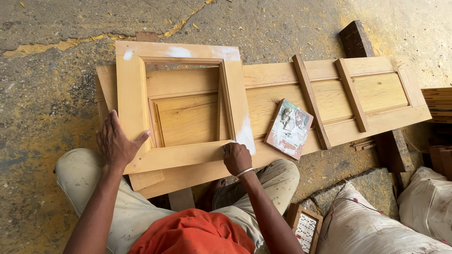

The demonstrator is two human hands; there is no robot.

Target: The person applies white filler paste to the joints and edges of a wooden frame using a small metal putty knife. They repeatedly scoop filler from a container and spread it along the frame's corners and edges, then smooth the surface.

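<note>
Left hand (115,143) is pressing flat, released, on the square wooden frame (181,106) at centre-left; right hand (237,157), fingers bunched, is rubbing its lower rail near the white filler patch (246,135).

Two pale, stuffed sacks (376,221) lie on the floor at the lower right, one with a thin cord across it. Just left of them sits a small wooden box (305,227) with a white, dotted face.
</note>
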